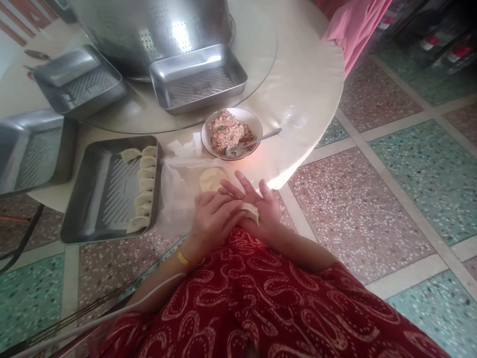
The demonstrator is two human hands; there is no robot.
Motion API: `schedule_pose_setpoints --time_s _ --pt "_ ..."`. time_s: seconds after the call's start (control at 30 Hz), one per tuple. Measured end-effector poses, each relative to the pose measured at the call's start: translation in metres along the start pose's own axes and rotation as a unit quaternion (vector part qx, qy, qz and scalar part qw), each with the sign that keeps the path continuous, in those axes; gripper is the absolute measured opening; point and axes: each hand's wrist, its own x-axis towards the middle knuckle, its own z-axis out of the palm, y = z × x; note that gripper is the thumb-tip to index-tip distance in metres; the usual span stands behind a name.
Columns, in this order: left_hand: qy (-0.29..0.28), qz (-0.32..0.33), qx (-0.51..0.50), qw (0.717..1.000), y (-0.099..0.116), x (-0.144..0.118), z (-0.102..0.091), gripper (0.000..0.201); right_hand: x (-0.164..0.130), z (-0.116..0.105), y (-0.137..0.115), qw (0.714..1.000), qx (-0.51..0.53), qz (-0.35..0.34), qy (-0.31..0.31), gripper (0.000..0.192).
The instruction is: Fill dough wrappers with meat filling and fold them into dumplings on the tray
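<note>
Hands close together: left hand (214,219) presses the pale folded dough dumpling (250,212) lying in the open right hand (261,209); pinch evenly along the seam.

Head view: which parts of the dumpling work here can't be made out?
- The pale dough dumpling lies between the left hand and right hand; the left fingers cover most of it, so its fold and filling are hidden.
- The large perforated steel colander is cut off by the top edge.
- The grey steel tray at far left is cut off by the left edge.
- The contents of the white bowl of pink minced filling are too small to identify.
</note>
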Motion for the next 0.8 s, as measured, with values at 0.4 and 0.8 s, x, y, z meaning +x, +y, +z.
schedule_pose_setpoints --time_s 0.4,0.8 --pt "0.015 0.054 0.032 0.998 -0.003 -0.005 -0.008 0.021 0.005 -0.004 0.003 0.997 0.041 0.066 -0.028 0.056" --pt "-0.050 0.108 0.009 0.993 -0.006 -0.003 -0.009 0.025 0.008 -0.010 0.006 0.989 0.079 0.124 -0.032 0.050"
